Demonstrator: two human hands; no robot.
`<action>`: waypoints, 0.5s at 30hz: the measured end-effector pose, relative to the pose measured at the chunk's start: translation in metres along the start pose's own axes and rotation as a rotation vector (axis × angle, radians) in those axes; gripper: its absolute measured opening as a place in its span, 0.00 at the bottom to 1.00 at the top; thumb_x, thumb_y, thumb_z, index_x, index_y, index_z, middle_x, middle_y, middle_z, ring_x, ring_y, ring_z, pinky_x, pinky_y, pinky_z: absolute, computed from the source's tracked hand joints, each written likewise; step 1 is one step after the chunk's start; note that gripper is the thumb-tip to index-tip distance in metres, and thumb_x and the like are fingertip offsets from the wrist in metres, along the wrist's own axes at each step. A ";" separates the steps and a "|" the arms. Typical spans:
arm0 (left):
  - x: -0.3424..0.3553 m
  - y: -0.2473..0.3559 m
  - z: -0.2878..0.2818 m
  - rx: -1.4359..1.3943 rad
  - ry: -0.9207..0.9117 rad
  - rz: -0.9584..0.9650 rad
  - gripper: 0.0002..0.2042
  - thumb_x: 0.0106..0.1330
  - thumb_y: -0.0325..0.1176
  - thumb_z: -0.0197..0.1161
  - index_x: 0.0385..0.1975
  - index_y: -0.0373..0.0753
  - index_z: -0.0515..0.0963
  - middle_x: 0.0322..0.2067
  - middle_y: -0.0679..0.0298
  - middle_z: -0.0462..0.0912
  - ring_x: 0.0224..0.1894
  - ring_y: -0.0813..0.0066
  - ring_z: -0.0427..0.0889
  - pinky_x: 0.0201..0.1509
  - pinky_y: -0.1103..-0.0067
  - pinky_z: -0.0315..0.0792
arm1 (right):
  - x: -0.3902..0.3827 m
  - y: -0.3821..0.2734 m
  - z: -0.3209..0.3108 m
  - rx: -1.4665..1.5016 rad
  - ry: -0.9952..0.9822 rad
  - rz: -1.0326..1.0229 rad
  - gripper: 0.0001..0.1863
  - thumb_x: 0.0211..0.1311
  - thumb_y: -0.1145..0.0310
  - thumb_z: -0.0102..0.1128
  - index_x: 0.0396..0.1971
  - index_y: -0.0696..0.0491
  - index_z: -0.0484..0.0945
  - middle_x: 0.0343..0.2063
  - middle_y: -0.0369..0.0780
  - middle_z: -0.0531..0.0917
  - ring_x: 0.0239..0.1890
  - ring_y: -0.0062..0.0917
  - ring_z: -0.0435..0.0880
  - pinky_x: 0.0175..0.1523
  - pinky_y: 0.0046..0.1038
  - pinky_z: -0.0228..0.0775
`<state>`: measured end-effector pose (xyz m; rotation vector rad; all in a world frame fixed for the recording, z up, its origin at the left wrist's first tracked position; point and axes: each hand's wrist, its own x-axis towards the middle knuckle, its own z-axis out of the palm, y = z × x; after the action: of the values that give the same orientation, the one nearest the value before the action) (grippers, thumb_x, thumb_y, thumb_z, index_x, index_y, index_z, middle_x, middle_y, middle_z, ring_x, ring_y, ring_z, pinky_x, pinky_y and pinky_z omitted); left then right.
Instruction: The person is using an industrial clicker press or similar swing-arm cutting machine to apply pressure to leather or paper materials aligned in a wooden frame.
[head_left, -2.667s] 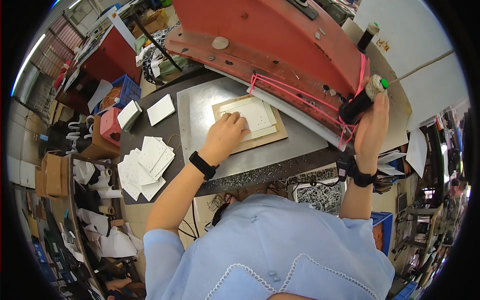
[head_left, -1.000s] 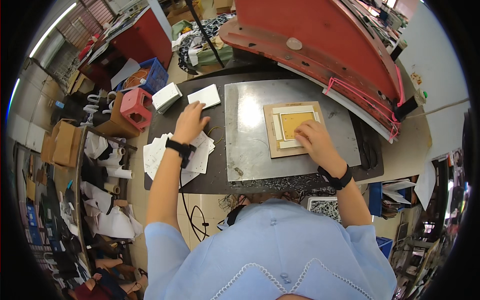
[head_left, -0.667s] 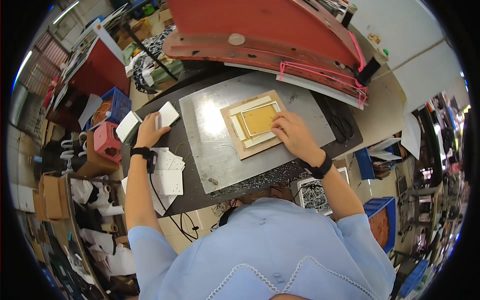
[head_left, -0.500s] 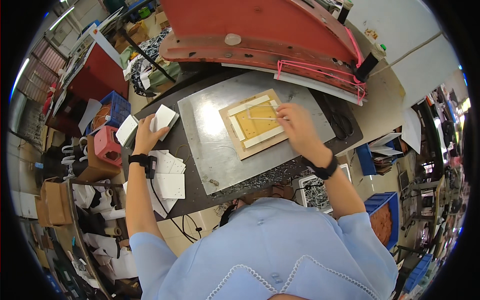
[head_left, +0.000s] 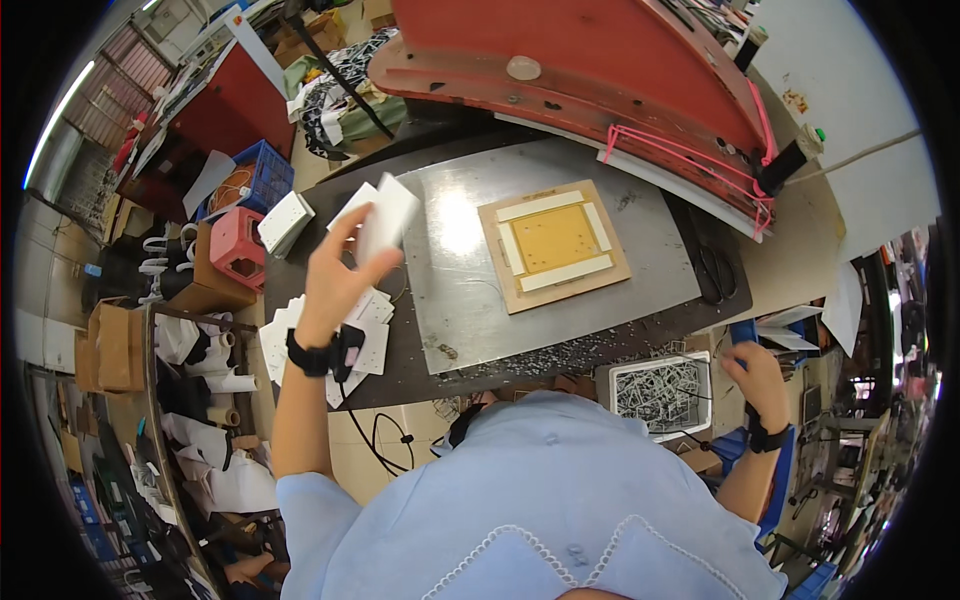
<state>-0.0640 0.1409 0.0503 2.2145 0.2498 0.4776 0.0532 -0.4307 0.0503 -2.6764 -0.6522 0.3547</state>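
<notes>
My left hand (head_left: 335,280) is raised over the left part of the table, its fingers and thumb closed on a white card (head_left: 396,218) tilted near the metal plate's left edge. Whether it is one card or several is blurred. My right hand (head_left: 758,380) hangs beyond the table's near right edge, beside a white bin (head_left: 705,405) of thin white frame scraps (head_left: 655,390). Its fingers are half curled and apart, with nothing visible in them. On the metal plate (head_left: 455,325) lies a square cutting-die board (head_left: 512,288) with a yellow middle (head_left: 555,240) and white strips around it.
A stack of white cards (head_left: 284,222) and a loose pile of them (head_left: 375,335) lie at the table's left. The red machine arm (head_left: 560,60) overhangs the far side. Black scissors (head_left: 716,275) lie right of the plate. Dark crumbs (head_left: 540,355) litter the near edge.
My right hand has moved from the die board to beside the scrap bin; the thin white frame it held has left it. My left hand has lifted a white card rightward toward the plate.
</notes>
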 end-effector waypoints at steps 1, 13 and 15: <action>-0.009 0.028 0.012 0.153 -0.024 0.129 0.35 0.53 0.43 0.75 0.60 0.35 0.72 0.53 0.56 0.79 0.47 0.66 0.80 0.52 0.75 0.71 | 0.006 -0.013 0.004 0.053 0.061 -0.012 0.11 0.61 0.67 0.62 0.38 0.58 0.83 0.34 0.46 0.84 0.37 0.34 0.83 0.43 0.29 0.72; -0.054 0.109 0.139 0.279 -0.129 0.475 0.37 0.49 0.40 0.76 0.62 0.39 0.70 0.61 0.51 0.72 0.57 0.49 0.74 0.61 0.62 0.68 | 0.110 -0.126 0.061 0.938 -0.303 -0.127 0.13 0.68 0.63 0.59 0.40 0.59 0.80 0.24 0.32 0.79 0.23 0.11 0.75 0.28 0.16 0.67; -0.050 0.098 0.136 0.208 -0.056 0.372 0.35 0.53 0.39 0.74 0.62 0.39 0.70 0.62 0.50 0.70 0.60 0.46 0.72 0.63 0.61 0.67 | 0.131 -0.118 0.064 0.930 -0.190 -0.058 0.13 0.67 0.62 0.61 0.38 0.59 0.80 0.24 0.32 0.80 0.21 0.12 0.74 0.26 0.17 0.65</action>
<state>-0.0507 -0.0328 0.0354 2.4852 -0.1539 0.6100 0.0992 -0.2512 0.0197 -1.7470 -0.4518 0.6968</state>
